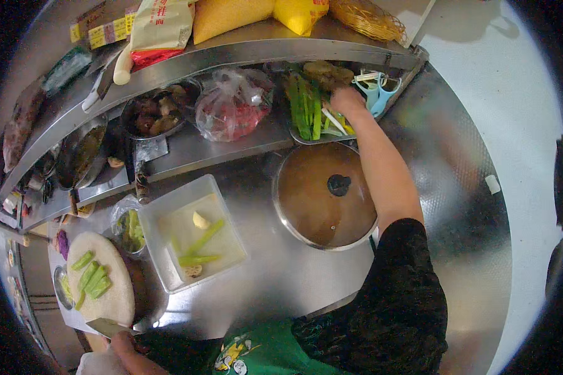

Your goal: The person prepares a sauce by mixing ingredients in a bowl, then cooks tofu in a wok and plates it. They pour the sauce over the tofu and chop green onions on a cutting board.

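My left hand (121, 343) is closed round the handle of a kitchen knife, its broad blade (104, 326) at the near edge of a round cutting board (117, 290). Cut pieces of green vegetable (94, 280) lie on the board. My right hand (348, 101) reaches into a metal tray (305, 139) on the raised shelf, among green stalks (305, 105) and thin pale pieces. Its fingers are partly hidden, so whether they hold anything does not show. A light-blue peeler (379, 99) lies just right of this hand, and a brown root-like thing (327, 72) behind it.
A clear plastic tub (157, 243) with liquid, green stalks and pale pieces stands mid-counter. Right of it is a lidded pan (305, 206), under my right forearm. A bagged bowl (132, 229) sits near the board. The shelf holds a bag with red contents (232, 110) and metal bowls (155, 110).
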A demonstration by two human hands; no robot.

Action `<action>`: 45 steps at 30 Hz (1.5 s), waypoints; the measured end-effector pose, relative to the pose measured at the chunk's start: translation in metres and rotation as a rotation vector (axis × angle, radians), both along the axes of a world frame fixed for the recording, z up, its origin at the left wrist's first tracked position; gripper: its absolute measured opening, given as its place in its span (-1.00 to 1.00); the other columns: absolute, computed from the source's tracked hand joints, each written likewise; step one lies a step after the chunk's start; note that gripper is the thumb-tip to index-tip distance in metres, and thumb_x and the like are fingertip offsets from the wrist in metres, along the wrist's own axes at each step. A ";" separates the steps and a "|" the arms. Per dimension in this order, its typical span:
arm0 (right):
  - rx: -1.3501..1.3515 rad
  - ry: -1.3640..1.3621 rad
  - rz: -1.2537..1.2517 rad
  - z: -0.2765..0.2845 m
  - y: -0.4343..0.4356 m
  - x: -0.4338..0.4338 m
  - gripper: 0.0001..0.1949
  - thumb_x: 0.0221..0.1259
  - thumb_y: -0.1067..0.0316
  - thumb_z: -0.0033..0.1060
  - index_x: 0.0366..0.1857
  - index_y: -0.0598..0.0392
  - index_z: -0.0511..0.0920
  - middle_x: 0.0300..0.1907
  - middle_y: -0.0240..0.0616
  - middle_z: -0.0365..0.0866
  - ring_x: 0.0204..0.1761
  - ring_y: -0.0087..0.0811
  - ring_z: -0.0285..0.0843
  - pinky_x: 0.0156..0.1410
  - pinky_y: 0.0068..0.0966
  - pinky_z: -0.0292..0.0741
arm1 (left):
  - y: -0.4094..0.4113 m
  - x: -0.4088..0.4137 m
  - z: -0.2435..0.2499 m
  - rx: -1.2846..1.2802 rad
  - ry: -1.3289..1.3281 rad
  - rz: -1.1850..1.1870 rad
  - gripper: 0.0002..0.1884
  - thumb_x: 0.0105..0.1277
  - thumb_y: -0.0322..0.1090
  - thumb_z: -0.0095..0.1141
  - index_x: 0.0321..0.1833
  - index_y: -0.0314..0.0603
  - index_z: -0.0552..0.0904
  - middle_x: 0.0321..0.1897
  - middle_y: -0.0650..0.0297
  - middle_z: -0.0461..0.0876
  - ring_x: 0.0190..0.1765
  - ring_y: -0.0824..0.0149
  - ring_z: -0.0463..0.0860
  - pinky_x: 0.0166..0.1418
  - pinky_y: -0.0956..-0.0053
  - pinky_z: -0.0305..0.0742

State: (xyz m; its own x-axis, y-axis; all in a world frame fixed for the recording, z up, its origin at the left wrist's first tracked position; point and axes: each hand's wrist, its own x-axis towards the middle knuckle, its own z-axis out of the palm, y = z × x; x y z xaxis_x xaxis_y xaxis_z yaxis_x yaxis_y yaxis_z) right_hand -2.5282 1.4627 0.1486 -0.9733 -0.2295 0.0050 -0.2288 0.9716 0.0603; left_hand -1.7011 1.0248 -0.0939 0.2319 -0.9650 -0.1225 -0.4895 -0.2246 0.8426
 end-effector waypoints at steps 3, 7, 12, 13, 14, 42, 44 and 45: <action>-0.034 0.039 -0.059 -0.015 0.021 -0.003 -0.67 0.15 0.25 0.08 -0.03 0.14 0.56 0.05 0.03 0.58 0.10 -0.01 0.56 0.12 -0.13 0.51 | -0.002 -0.001 0.001 -0.005 -0.008 -0.001 -0.77 0.32 -0.33 -0.03 -0.05 -0.24 0.58 -0.27 0.09 0.66 -0.28 0.17 0.67 -0.26 0.23 0.57; 0.080 0.050 0.076 -0.029 0.038 -0.007 -0.72 0.14 0.31 0.04 -0.08 0.12 0.56 0.03 0.02 0.59 0.09 -0.01 0.56 0.11 -0.10 0.50 | -0.008 -0.005 0.005 -0.005 -0.025 -0.010 -0.77 0.33 -0.33 -0.03 -0.04 -0.24 0.57 -0.27 0.09 0.66 -0.28 0.17 0.67 -0.26 0.23 0.57; 0.021 0.202 0.145 -0.029 0.034 0.003 -0.72 0.10 0.31 0.09 -0.10 0.08 0.59 -0.12 0.00 0.65 -0.05 -0.01 0.62 0.05 -0.11 0.52 | -0.012 -0.004 0.010 -0.017 -0.024 -0.004 -0.77 0.34 -0.33 -0.04 -0.03 -0.24 0.57 -0.26 0.09 0.66 -0.27 0.17 0.67 -0.26 0.24 0.57; 0.032 0.115 0.195 -0.026 0.033 0.013 -0.73 0.10 0.30 0.10 -0.12 0.09 0.60 -0.14 0.00 0.65 -0.06 -0.01 0.62 0.05 -0.12 0.52 | -0.012 -0.003 0.012 -0.014 -0.030 -0.006 -0.77 0.34 -0.33 -0.04 -0.03 -0.24 0.57 -0.26 0.08 0.66 -0.27 0.17 0.67 -0.26 0.24 0.57; 0.042 0.028 0.245 -0.024 0.031 0.021 -0.74 0.10 0.29 0.12 -0.14 0.10 0.61 -0.16 0.00 0.65 -0.07 -0.01 0.62 0.05 -0.12 0.52 | -0.015 -0.004 0.012 -0.018 -0.029 -0.009 -0.77 0.34 -0.33 -0.05 -0.03 -0.24 0.56 -0.26 0.08 0.66 -0.27 0.17 0.67 -0.26 0.24 0.57; 0.003 -0.001 -0.007 -0.024 0.047 0.014 -0.54 0.13 0.06 0.13 -0.06 0.28 0.58 -0.03 0.18 0.59 0.07 0.05 0.56 0.19 -0.17 0.50 | -0.014 -0.009 0.029 -0.043 -0.045 -0.033 -0.75 0.38 -0.33 -0.09 0.02 -0.25 0.54 -0.24 0.08 0.66 -0.26 0.18 0.66 -0.25 0.27 0.57; -0.076 -0.018 0.007 -0.027 0.054 0.014 -0.44 0.08 -0.10 0.10 -0.11 0.29 0.60 -0.02 0.16 0.59 0.06 0.00 0.58 0.17 -0.18 0.50 | -0.012 0.000 0.033 -0.048 -0.057 -0.022 -0.75 0.38 -0.33 -0.10 0.02 -0.25 0.53 -0.24 0.08 0.66 -0.26 0.18 0.66 -0.25 0.27 0.57; -0.042 -0.039 0.020 -0.028 0.055 0.014 -0.46 0.08 -0.08 0.09 -0.11 0.27 0.60 -0.01 0.13 0.59 0.07 -0.01 0.58 0.17 -0.18 0.51 | -0.012 0.001 0.031 -0.044 -0.061 -0.024 -0.75 0.38 -0.33 -0.10 0.03 -0.25 0.53 -0.24 0.08 0.66 -0.26 0.18 0.66 -0.25 0.27 0.57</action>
